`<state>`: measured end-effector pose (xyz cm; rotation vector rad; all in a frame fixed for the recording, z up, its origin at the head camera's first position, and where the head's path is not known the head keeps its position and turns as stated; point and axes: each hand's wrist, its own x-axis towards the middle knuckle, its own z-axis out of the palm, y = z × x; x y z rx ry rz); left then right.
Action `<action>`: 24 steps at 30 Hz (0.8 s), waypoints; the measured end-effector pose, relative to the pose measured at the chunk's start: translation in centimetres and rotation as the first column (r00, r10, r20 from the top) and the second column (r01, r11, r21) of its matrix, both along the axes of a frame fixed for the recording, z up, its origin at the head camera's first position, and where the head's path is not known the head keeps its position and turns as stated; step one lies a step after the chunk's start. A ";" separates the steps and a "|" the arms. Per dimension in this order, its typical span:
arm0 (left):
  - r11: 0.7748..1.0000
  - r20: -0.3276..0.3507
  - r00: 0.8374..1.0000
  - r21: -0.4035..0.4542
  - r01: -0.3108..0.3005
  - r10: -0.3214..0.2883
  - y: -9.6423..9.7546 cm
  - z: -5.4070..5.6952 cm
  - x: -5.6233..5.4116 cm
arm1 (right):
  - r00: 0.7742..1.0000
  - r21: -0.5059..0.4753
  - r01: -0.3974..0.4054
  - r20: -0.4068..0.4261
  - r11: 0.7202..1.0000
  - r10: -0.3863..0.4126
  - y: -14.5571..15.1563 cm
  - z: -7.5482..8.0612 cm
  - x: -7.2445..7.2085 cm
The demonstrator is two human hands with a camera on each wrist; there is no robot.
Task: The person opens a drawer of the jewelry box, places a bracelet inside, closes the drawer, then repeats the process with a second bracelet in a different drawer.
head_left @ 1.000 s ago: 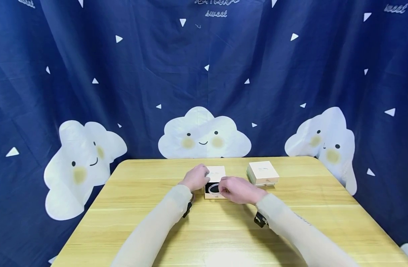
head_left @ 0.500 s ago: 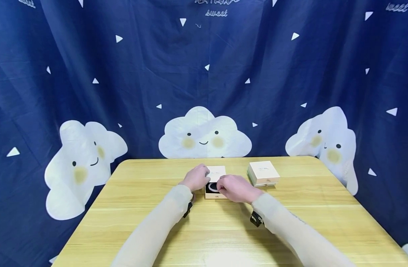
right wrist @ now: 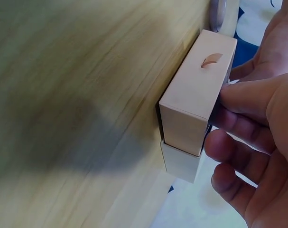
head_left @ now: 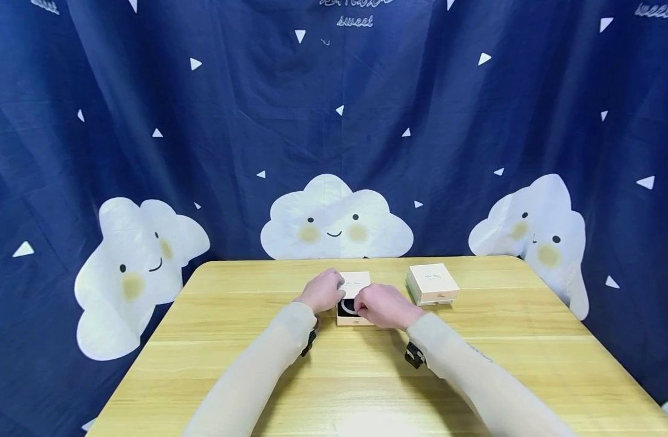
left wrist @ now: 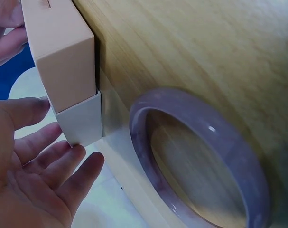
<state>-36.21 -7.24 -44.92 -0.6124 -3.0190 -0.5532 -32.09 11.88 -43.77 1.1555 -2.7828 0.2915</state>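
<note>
Evidently both hands are busy at one box, a square white-and-peach cardboard box (head_left: 356,280) whose drawer (head_left: 347,321) is slid partly out toward the person, leaving its black-lined inside within reach. The left hand (head_left: 321,291) has its fingers loosely spread, thumb and fingertips seemingly resting against the box's upper edge, probably to steady it. The right hand (head_left: 385,306) reaches in from the other side, its fingers narrowed and apparently pinching the pale ring-shaped bangle (head_left: 345,309) that lies in the drawer; hand and box wall hide the exact contact. A smooth lavender bangle (left wrist: 181,100) seems to hang on the left wrist, where it leaves the fingers free. Over to the right, a second white-and-peach square box (head_left: 433,282) sits on the pale wooden surface (head_left: 203,315), I'd guess set apart for elbow room.
</note>
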 end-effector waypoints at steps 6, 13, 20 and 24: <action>1.000 -0.004 1.000 -0.007 0.004 -0.004 0.1 0.0 0.1 | 1.000 -0.002 0.001 0.001 1.000 -0.001 0.0 -0.4 -0.2; 1.000 -0.017 1.000 0.005 0.009 -0.009 0.1 -0.1 0.1 | 1.000 0.008 0.000 -0.025 1.000 0.000 -0.1 -0.7 -0.4; 1.000 -0.008 1.000 -0.003 0.008 -0.008 0.0 -0.2 0.0 | 1.000 0.004 0.000 -0.012 1.000 0.000 -0.2 -0.5 -0.4; 1.000 -0.003 1.000 0.000 0.005 -0.005 0.0 0.1 0.0 | 1.000 0.007 0.009 0.003 1.000 -0.009 -0.2 -0.5 -0.4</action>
